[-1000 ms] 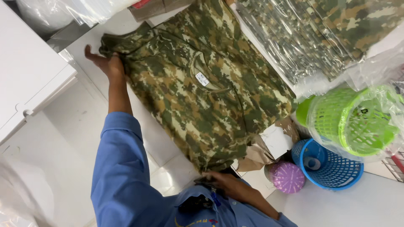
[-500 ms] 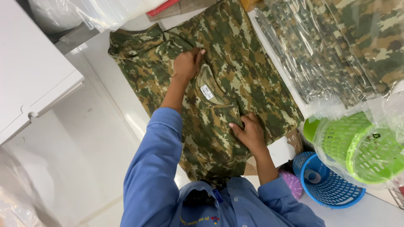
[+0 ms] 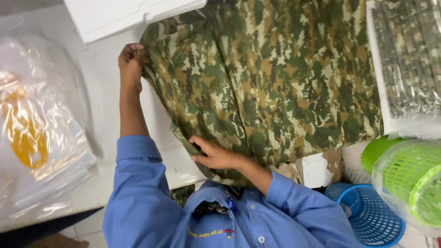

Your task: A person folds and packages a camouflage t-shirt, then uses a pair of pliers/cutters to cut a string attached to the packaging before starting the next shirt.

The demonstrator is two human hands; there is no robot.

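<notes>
**Both hands on camouflage garment at counter edge**

I note a white counter [image 3: 103,92] carrying the work, seen from the head view. Spread across most of it lies a camouflage garment [image 3: 275,78] in green, brown and tan, lying flat with its near hem reaching the counter edge just in front of me. Its left edge is lifted slightly off the surface.

To the left I observe a clear plastic bag [image 3: 41,133] with a yellow shape inside, resting on the counter well apart from the garment. At the top sits a white box [image 3: 124,16], its corner over the garment's upper edge. On the right, a stack of plastic-wrapped camouflage fabric [image 3: 409,59] lies just beside the garment. Below that stand a green basket [image 3: 409,179] in clear wrap and a blue basket [image 3: 367,216], touching each other.

My left hand [image 3: 131,64] is closed, pinching the garment's upper left edge. My right hand [image 3: 213,154] grips the lower left edge, fingers curled over the cloth. The hands are well apart, both sleeves blue.
</notes>
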